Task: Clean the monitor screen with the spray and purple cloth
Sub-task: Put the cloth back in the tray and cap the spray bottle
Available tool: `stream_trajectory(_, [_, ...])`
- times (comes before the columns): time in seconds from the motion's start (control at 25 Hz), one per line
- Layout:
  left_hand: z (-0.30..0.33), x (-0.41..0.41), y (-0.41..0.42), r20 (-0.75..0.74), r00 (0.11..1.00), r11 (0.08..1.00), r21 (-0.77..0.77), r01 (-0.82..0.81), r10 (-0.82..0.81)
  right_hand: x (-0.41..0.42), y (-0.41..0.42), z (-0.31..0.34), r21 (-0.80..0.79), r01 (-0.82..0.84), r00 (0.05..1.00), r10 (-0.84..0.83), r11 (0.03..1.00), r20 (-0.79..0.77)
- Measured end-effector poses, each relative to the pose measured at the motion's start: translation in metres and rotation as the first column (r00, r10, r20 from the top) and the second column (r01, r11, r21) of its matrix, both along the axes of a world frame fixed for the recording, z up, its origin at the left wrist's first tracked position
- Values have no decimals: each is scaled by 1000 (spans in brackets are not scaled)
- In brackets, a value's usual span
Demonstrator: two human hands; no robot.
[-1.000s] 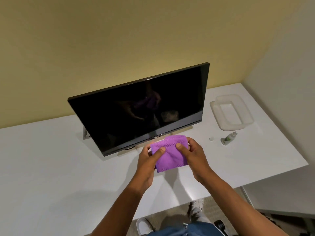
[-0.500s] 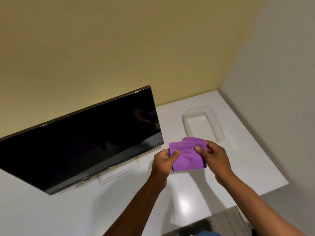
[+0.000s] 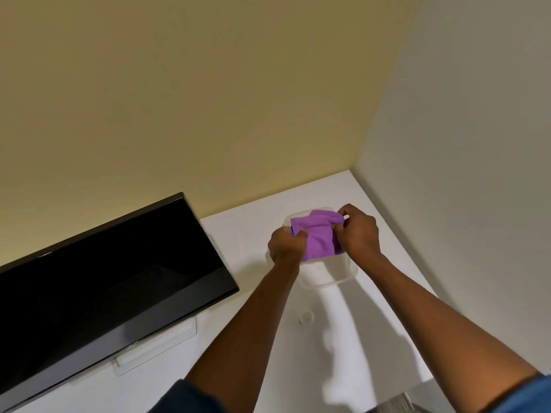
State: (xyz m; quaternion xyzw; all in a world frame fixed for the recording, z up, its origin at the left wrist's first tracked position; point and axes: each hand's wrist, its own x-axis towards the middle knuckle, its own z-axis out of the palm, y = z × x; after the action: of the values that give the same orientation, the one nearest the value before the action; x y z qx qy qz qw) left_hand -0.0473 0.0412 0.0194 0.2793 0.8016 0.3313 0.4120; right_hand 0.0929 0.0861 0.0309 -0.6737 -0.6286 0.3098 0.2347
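Note:
I hold the folded purple cloth (image 3: 319, 236) with both hands over the clear plastic tray (image 3: 331, 278) at the back right of the white desk. My left hand (image 3: 286, 244) pinches the cloth's left edge between thumb and fingers. My right hand (image 3: 359, 231) pinches its right edge. The black monitor (image 3: 104, 278) stands to the left on its stand, its screen dark. The spray bottle is hidden, probably behind my right forearm.
A small round white cap (image 3: 306, 317) lies on the white desk (image 3: 238, 234) below the tray, between my forearms. A yellow wall rises behind the desk and a grey wall runs along its right side. The desk's front right corner sits at lower right.
Both hands carried the cloth away from the monitor's front, rightward and farther back, until it came over the tray. The view swung right, so the monitor now sits at the left.

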Motion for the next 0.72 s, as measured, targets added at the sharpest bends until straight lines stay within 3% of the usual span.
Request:
stream_trajectory(0.2, [-19,14,45,37,999,996,-91,9,-5,-1,42,-21,-31,-121,970,125,992,207])
stream_trajectory(0.4, [-34,32,55,31,996,993,-93,-79,82,-5,61,-54,-129,-363,837,384,923,389])
stream_trajectory(0.48, [-40,35,58,40,997,986,-153,-66,73,-5,64,-61,-125,-411,801,424,903,422])
stream_trajectory(0.6, [-46,33,61,165,977,974,-204,-100,135,-8,64,-67,-107,-531,671,494,841,553])
stream_trajectory(0.72, [-50,33,62,184,974,971,-220,-92,134,-11,65,-74,-98,-547,623,483,831,615])
